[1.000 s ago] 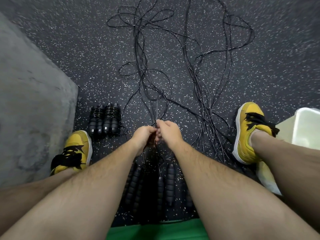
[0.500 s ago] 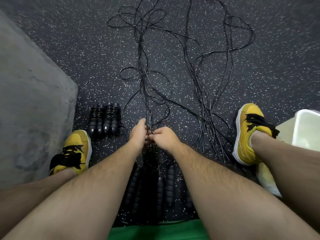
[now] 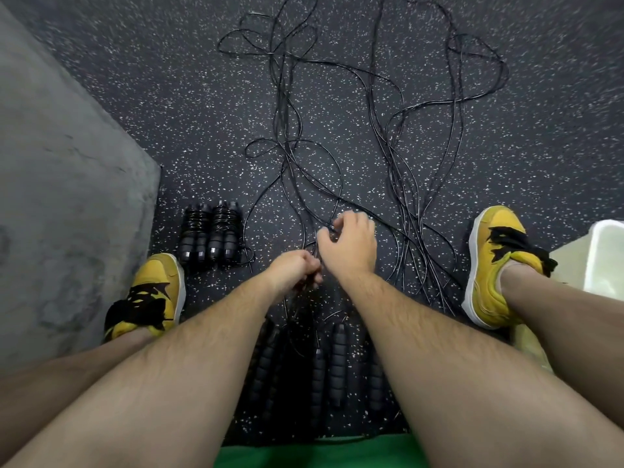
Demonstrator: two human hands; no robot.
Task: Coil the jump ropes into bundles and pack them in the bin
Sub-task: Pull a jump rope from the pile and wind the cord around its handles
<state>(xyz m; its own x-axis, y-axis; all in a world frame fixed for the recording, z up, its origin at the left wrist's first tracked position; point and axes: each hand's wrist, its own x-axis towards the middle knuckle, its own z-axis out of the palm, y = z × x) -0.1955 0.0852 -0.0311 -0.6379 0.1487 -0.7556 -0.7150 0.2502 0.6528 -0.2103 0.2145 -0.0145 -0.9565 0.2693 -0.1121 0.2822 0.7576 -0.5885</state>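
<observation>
Several black jump ropes [image 3: 398, 140] lie uncoiled in a long tangle on the speckled dark floor ahead of me. Their black ribbed handles [image 3: 337, 359] lie side by side between my forearms, partly hidden by them. My left hand [image 3: 297, 268] grips a bunch of rope strands just above the handles. My right hand [image 3: 349, 243] is farther out and pinches a strand between thumb and fingers. Two coiled rope bundles [image 3: 211, 231] stand side by side at the left, near my left shoe. The pale bin [image 3: 604, 251] is at the right edge, only partly in view.
My two yellow shoes [image 3: 493, 265] with black laces rest on the floor at either side, the left shoe [image 3: 148, 295] by the grey concrete slab [image 3: 57, 197] that fills the left. Something green [image 3: 314, 454] shows at the bottom edge.
My right hand has moved away from the left, forward along the rope strands. My left hand has drawn slightly back and keeps its hold on the bunch.
</observation>
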